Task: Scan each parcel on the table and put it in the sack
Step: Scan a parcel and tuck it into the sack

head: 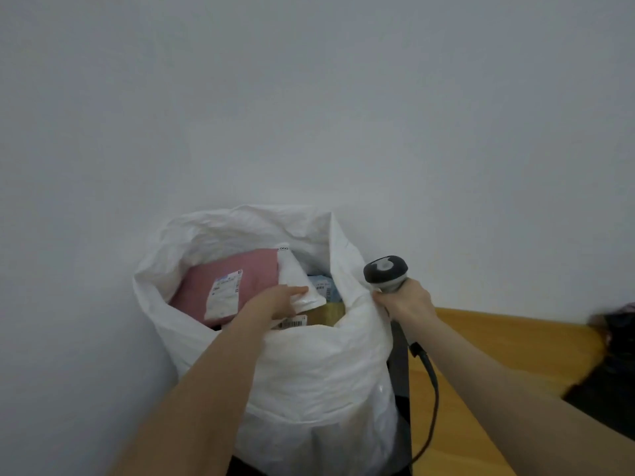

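A big white sack (309,372) stands open against the wall, filled with parcels. Inside lie a pink parcel (240,273) with a white label, a white parcel (297,280), a blue one (323,286) and a brown box (326,314). My left hand (278,304) reaches into the sack mouth, its fingers straight and touching the white parcel. My right hand (405,300) grips the handle of a grey barcode scanner (386,271) and pinches the sack's right rim; the scanner's black cable (429,389) hangs down.
A wooden table (481,372) runs along the right, with a dark blurred object (608,365) at its far right edge. A dark upright post (400,372) stands between sack and table. A plain white wall fills the background.
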